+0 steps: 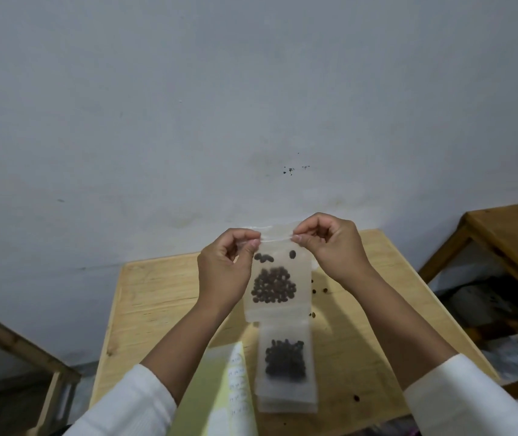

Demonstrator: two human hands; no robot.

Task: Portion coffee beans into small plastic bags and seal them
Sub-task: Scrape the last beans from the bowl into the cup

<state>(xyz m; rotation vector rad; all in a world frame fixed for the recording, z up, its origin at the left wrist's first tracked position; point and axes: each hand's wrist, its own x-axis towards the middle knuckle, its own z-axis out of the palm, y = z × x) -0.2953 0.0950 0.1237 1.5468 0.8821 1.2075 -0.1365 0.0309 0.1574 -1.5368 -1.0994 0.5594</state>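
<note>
I hold a small clear plastic bag (pixel 278 306) upright above the wooden table (pixel 157 294). Dark coffee beans (pixel 273 286) fill its lower half, and a few cling higher up inside. My left hand (pixel 224 272) pinches the left end of the bag's top strip. At the right end of that strip, my right hand (pixel 330 247) pinches it between thumb and fingers. A second bag of beans (pixel 286 361) lies flat on a small stack of bags on the table below.
Loose beans (pixel 319 291) are scattered on the table to the right of the held bag, one more (pixel 356 398) near the front edge. A yellow-green sheet with white labels (pixel 235 388) lies at the front. Wooden furniture (pixel 509 234) stands to the right, another wooden frame (pixel 15 347) to the left.
</note>
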